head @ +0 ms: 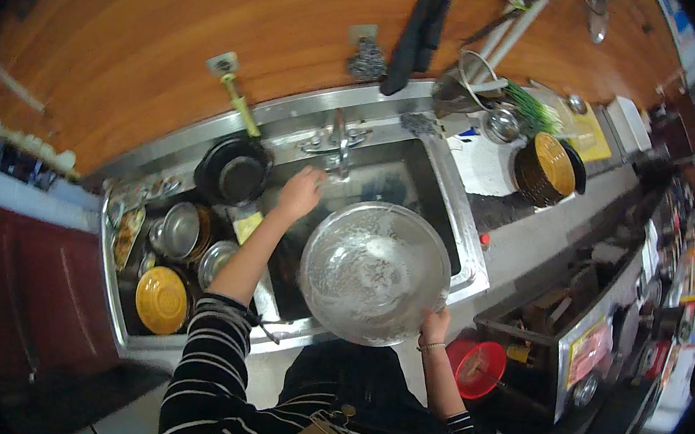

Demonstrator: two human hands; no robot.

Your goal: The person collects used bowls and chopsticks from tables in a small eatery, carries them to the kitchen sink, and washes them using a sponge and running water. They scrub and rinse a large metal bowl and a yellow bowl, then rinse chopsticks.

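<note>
My right hand [435, 327] grips the rim of a large round metal bowl [373, 274], tilted over the front of the right sink basin [448, 227]. Foam or wet streaks mark the bowl's inside. My left hand [302, 192] is beside the faucet [341, 143], just to its lower left, away from the bowl; whether its fingers touch anything cannot be told. Some cloudy water seems to lie in the basin below the faucet.
The left basin holds a yellow plate [162, 300], metal bowls [181, 230] and other dishes. A black pot [233, 170] stands behind them. On the right counter are a stack of yellow bowls [555, 161], a metal strainer or ladle [502, 125] and green onions [530, 108]. A red bucket [475, 383] stands below.
</note>
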